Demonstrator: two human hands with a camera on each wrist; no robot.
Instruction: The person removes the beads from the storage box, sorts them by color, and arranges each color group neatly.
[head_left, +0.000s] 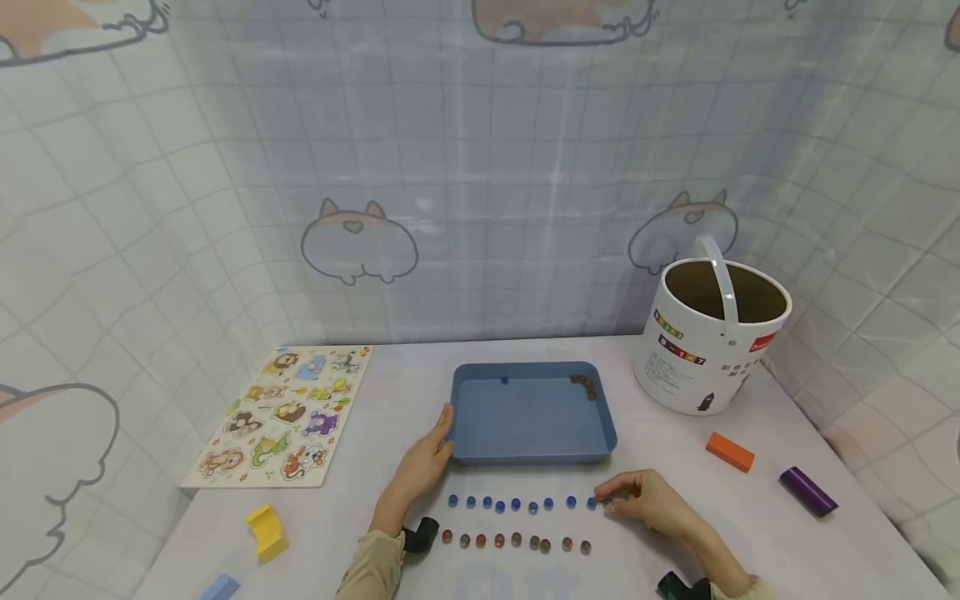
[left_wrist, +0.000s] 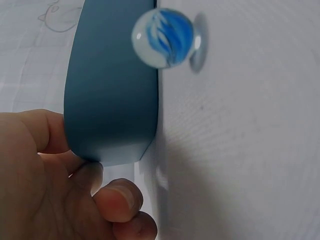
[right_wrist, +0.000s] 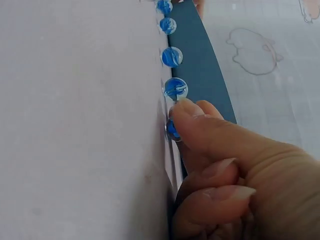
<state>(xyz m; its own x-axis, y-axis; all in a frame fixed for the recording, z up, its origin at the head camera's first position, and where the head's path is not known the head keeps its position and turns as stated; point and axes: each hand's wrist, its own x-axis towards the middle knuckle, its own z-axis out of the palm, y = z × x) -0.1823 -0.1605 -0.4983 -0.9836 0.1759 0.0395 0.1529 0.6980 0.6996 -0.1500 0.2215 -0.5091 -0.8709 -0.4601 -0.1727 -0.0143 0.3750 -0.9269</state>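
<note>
At the right end of a row of blue marbles point(head_left: 516, 505), my right hand point(head_left: 647, 502) pinches a blue marble point(right_wrist: 173, 131) between thumb and fingertips, low over the white table. The fingers partly cover that marble. My left hand point(head_left: 422, 461) holds the near left corner of the blue tray point(head_left: 532, 459), thumb at the rim and fingers along the outer side. Inside the tray are a dark blue marble point(head_left: 504, 380) at the back and several brown marbles point(head_left: 585, 385) in the far right corner. Nearer me lies a row of brown and reddish marbles point(head_left: 517, 540).
A white bucket point(head_left: 678, 367) with a handle stands at the back right. Orange point(head_left: 730, 452) and purple point(head_left: 807, 492) blocks lie on the right. An animal picture board point(head_left: 288, 417), a yellow block point(head_left: 266, 532) and a light blue block point(head_left: 220, 587) are on the left. Patterned curtains surround the table.
</note>
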